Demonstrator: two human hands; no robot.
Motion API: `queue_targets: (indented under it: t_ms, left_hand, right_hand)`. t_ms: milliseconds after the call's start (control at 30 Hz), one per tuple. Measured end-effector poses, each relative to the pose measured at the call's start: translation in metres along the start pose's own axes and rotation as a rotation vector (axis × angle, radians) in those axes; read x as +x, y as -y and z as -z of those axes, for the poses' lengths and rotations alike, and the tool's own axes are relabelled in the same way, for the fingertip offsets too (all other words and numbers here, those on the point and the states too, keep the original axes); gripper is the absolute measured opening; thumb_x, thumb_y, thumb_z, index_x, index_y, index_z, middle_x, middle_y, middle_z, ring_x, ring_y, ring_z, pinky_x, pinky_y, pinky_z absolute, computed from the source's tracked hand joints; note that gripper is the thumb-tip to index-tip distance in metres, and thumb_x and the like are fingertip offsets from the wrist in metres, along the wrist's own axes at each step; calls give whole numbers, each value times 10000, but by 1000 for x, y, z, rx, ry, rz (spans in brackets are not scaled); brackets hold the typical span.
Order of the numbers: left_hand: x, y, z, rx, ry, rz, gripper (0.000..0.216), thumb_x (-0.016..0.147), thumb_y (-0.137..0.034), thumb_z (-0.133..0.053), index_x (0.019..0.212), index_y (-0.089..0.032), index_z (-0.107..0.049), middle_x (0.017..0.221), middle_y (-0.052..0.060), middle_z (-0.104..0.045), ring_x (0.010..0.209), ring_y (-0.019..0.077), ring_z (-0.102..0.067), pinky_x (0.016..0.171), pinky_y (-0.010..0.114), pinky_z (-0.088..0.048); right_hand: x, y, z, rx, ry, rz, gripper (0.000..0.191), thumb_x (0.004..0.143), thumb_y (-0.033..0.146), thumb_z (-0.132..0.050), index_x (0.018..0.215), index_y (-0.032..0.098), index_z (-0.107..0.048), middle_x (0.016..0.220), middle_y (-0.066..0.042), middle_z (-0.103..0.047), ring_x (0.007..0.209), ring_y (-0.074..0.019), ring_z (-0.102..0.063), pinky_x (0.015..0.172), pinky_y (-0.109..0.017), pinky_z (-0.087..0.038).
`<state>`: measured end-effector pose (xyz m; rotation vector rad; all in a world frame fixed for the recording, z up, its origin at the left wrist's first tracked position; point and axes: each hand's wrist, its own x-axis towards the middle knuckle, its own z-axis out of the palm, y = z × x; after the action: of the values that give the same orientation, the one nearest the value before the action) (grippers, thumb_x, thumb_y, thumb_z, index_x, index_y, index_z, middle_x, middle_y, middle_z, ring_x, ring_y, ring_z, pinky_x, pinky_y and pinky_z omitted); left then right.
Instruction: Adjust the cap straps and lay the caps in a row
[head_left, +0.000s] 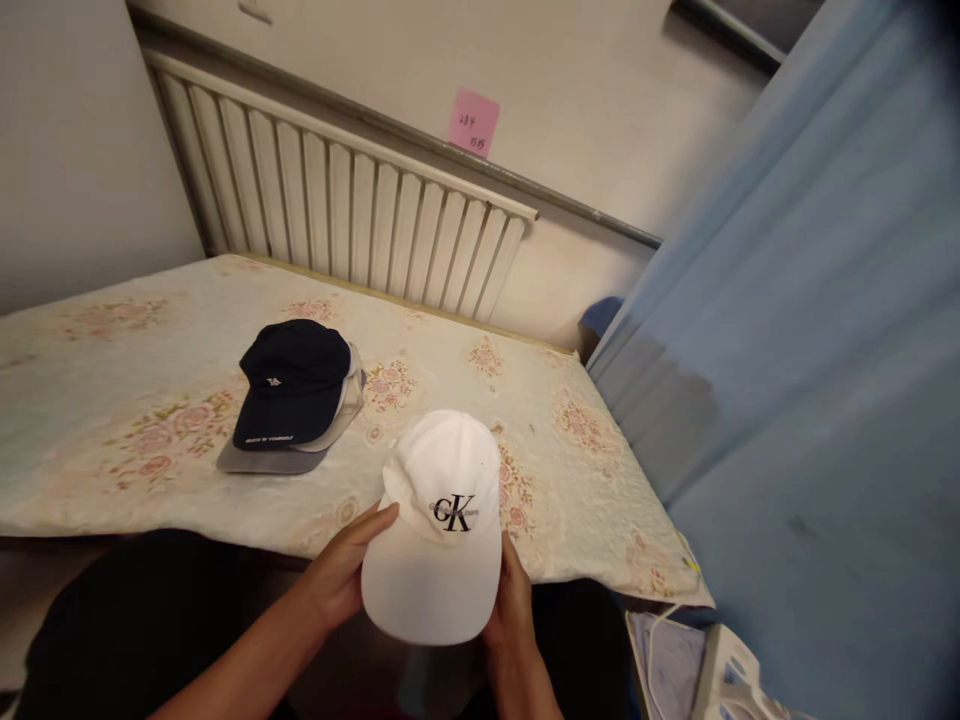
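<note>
A white baseball cap (pixel 431 580) with a black letter logo is held up between my two hands, its brim pointing toward me. My left hand (pixel 349 565) grips the cap's left side, thumb on top near where brim meets crown. On the right side, my right hand (pixel 512 595) is closed on the cap's edge, its fingers partly hidden behind the brim. To the left lies a dark navy cap (pixel 296 375) with small white lettering on its brim. It rests on top of a grey-beige cap (pixel 277 460), which shows only along its brim and right side.
The caps lie on a floral bed cover (pixel 450 360). Behind it, a white radiator (pixel 337 200) runs along the wall, with a pink note (pixel 474 122) above. A blue curtain (pixel 787 400) hangs at right. A white plastic object (pixel 731 675) and cable are at lower right.
</note>
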<state>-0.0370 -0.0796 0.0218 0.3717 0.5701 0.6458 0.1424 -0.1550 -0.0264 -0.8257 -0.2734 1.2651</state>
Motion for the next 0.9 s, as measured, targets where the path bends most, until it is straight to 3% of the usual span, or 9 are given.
queue_targets:
  t_ms: [100,267,500,900]
  left_hand:
    - [7,3,4,6,-10,-2,611,773,-238,-689,1336,-103,-494,1056,181,-715,921,317,-695,879,414,-510]
    - [15,3,2,-6,-15,5,614,789,-282,-676,1340,-85,-486,1049,179,-718,937,314,-690,889,409,-503]
    - [24,-6,-12,-133,83,174,661,853,-502,-526,1349,-69,-475,1069,172,-713,1040,333,-646,962,436,-442]
    - [40,-9,-13,-228,142,216,664,891,-519,-419,1372,-63,-448,1084,173,-708,1038,340,-644,1003,468,-393]
  right_hand:
    - [-7,-1,5,60,2,-64,458,813,477,-613,1142,162,-658,1082,-105,-717,1058,-273,-640,898,-428,-502]
    - [-13,-4,8,70,19,-20,395,750,291,-712,1119,157,-671,1036,-99,-734,999,-257,-666,925,-404,-491]
    - [-12,-7,12,33,65,-44,351,761,317,-697,1084,178,-684,1016,-91,-736,941,-255,-679,912,-429,-496]
    - [-4,-14,26,95,10,-69,272,735,325,-719,970,189,-717,1016,-73,-740,1014,-241,-664,954,-391,-479]
